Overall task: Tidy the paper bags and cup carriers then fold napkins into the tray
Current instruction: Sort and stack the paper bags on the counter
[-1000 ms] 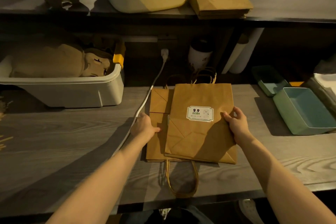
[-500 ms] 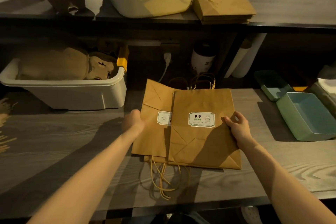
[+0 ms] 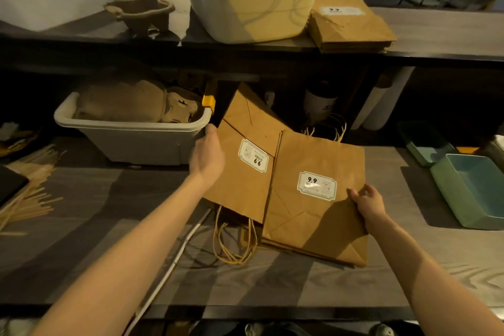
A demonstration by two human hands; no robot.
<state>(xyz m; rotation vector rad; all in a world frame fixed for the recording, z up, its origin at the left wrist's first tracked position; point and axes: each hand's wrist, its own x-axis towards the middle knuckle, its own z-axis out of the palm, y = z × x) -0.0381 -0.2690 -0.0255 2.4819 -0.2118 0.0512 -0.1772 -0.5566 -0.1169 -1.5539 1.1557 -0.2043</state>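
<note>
Grey woodgrain counter [image 3: 272,284] beneath dark shelf [image 3: 436,33]

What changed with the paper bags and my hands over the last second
The left hand took hold of the lower bag by its left edge and swung it up and out to the left, so its label now shows, upside down. The camera also shifted, so the view moved. The right hand kept its grip on the right edge of the top bag, which stayed flat on the counter.
</note>
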